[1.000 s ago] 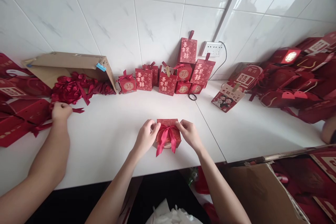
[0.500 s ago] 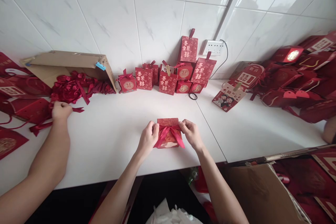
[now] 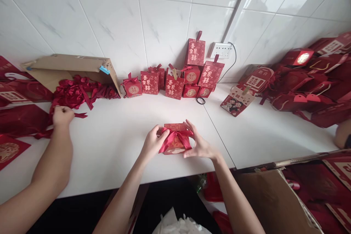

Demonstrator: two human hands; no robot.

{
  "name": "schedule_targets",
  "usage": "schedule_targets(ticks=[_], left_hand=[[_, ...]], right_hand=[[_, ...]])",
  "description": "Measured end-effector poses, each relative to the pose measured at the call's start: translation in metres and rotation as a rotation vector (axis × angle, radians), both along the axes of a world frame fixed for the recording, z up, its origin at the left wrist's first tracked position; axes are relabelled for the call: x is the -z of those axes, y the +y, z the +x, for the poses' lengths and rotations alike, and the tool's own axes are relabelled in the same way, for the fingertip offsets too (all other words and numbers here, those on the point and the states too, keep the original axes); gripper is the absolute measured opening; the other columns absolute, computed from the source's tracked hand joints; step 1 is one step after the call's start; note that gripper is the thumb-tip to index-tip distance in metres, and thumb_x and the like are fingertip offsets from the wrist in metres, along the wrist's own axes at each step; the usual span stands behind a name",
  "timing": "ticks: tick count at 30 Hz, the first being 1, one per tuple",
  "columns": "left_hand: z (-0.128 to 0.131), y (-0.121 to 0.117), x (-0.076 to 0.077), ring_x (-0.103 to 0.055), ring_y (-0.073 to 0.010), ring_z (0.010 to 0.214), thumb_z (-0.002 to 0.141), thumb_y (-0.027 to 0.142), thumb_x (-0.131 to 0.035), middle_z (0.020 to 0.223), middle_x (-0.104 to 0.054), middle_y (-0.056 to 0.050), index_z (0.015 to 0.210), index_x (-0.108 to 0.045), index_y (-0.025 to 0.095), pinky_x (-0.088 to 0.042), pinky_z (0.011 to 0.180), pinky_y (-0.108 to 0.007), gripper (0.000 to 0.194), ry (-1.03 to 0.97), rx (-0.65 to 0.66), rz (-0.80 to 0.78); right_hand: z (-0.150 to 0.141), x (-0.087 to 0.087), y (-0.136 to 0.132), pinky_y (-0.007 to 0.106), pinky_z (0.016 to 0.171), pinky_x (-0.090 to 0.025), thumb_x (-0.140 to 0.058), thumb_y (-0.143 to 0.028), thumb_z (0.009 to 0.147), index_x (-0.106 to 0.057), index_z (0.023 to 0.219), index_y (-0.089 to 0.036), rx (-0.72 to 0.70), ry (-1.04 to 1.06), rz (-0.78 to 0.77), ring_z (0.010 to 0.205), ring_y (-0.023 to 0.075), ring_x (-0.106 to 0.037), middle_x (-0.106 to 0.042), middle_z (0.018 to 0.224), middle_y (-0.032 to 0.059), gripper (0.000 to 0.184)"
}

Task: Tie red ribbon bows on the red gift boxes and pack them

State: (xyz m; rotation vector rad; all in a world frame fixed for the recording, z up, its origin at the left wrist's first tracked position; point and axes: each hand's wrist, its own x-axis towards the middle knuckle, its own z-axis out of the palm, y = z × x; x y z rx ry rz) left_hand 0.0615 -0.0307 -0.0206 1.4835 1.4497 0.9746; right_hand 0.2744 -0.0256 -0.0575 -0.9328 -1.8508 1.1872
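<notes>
A small red gift box [image 3: 175,150] with a gold print lies on the white table in front of me. A bright red ribbon [image 3: 172,138], tied in a bow, crosses it. At the box's left side my left hand [image 3: 154,141] pinches the bow's left loop between thumb and fingers. My right hand [image 3: 201,143] is spread around the right side, its thumb low by the ribbon's tail and its fingers up by the box's top corner. It touches the edge without a closed grip.
A co-worker's hand [image 3: 63,116] is by red ribbons [image 3: 72,93] before an open cardboard box [image 3: 65,60]. Red gift boxes [image 3: 149,82] line the wall below a power socket [image 3: 221,50]. Red bags [image 3: 318,80] pile up at right. A carton [image 3: 263,197] stands below the table edge.
My right hand has let go of the bow's right loop and spread its fingers along the box's side. My left thumb has moved inward over the ribbon. At far left, a red bag has shifted.
</notes>
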Motion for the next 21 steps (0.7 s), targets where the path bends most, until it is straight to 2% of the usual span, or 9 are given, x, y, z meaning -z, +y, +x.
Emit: schedule_targets(ticks=[2, 5, 8, 10, 13, 16, 19, 21], left_hand=[[0.007, -0.007, 0.001, -0.057, -0.0125, 0.063, 0.082, 0.039, -0.052, 0.068, -0.057, 0.001, 0.072, -0.050, 0.019, -0.044, 0.058, -0.023, 0.022, 0.051, -0.064, 0.169], [0.020, -0.022, 0.003, -0.056, -0.0119, 0.064, 0.083, 0.029, -0.053, 0.068, -0.058, 0.001, 0.074, -0.053, 0.020, -0.046, 0.062, -0.024, 0.013, 0.161, -0.114, 0.584], [0.035, -0.039, 0.000, -0.056, -0.0110, 0.062, 0.082, 0.016, -0.056, 0.066, -0.060, 0.002, 0.081, -0.056, 0.020, -0.044, 0.068, -0.027, 0.005, 0.260, -0.006, 0.968], [0.044, -0.050, -0.005, -0.056, -0.0108, 0.061, 0.079, 0.011, -0.058, 0.066, -0.061, 0.002, 0.085, -0.056, 0.020, -0.043, 0.071, -0.029, 0.011, 0.299, 0.058, 1.104], [0.056, -0.061, -0.016, -0.055, -0.0108, 0.060, 0.078, 0.009, -0.060, 0.067, -0.061, 0.002, 0.090, -0.057, 0.019, -0.042, 0.071, -0.031, 0.016, 0.285, 0.110, 1.203], [0.065, -0.065, -0.030, -0.055, -0.0117, 0.062, 0.077, 0.009, -0.060, 0.068, -0.061, 0.000, 0.090, -0.057, 0.017, -0.042, 0.069, -0.031, 0.016, 0.186, 0.175, 1.264], [0.068, -0.061, -0.045, -0.053, -0.0119, 0.061, 0.078, 0.011, -0.057, 0.067, -0.058, 0.000, 0.085, -0.054, 0.017, -0.043, 0.064, -0.028, 0.009, 0.037, 0.147, 1.241], [0.071, -0.054, -0.051, -0.052, -0.0114, 0.060, 0.082, 0.012, -0.052, 0.066, -0.055, 0.001, 0.079, -0.052, 0.018, -0.043, 0.061, -0.026, 0.007, -0.035, 0.063, 1.089]], right_hand=[[-0.007, 0.000, -0.003, 0.050, 0.103, -0.036, -0.079, -0.045, 0.060, -0.004, 0.144, -0.030, 0.049, -0.068, 0.074, 0.131, 0.0301, -0.032, -0.025, 0.144, 0.0160, 0.114], [-0.013, -0.003, -0.011, 0.050, 0.100, -0.040, -0.075, -0.039, 0.067, -0.005, 0.145, -0.030, 0.185, -0.110, 0.227, 0.129, 0.0303, -0.035, -0.031, 0.138, 0.0152, 0.105], [-0.011, -0.016, -0.025, 0.052, 0.101, -0.039, -0.072, -0.033, 0.071, -0.009, 0.144, -0.032, 0.338, -0.124, 0.436, 0.131, 0.0306, -0.032, -0.032, 0.137, 0.0141, 0.096], [-0.007, -0.026, -0.036, 0.052, 0.101, -0.039, -0.070, -0.028, 0.074, -0.011, 0.143, -0.034, 0.407, -0.097, 0.558, 0.132, 0.0303, -0.031, -0.030, 0.138, 0.0134, 0.091], [0.001, -0.040, -0.053, 0.053, 0.101, -0.039, -0.068, -0.022, 0.074, -0.013, 0.142, -0.037, 0.486, -0.076, 0.669, 0.132, 0.0306, -0.031, -0.030, 0.138, 0.0122, 0.088], [0.011, -0.051, -0.072, 0.054, 0.100, -0.040, -0.072, -0.022, 0.070, -0.021, 0.139, -0.036, 0.574, -0.076, 0.659, 0.133, 0.0324, -0.030, -0.030, 0.138, 0.0121, 0.087], [0.027, -0.062, -0.095, 0.053, 0.099, -0.041, -0.080, -0.030, 0.059, -0.035, 0.132, -0.031, 0.776, 0.033, 0.475, 0.129, 0.0336, -0.035, -0.038, 0.134, 0.0122, 0.086], [0.044, -0.072, -0.117, 0.051, 0.096, -0.044, -0.079, -0.039, 0.058, -0.044, 0.124, -0.028, 0.922, 0.268, 0.225, 0.120, 0.0319, -0.047, -0.049, 0.125, 0.0109, 0.076]])
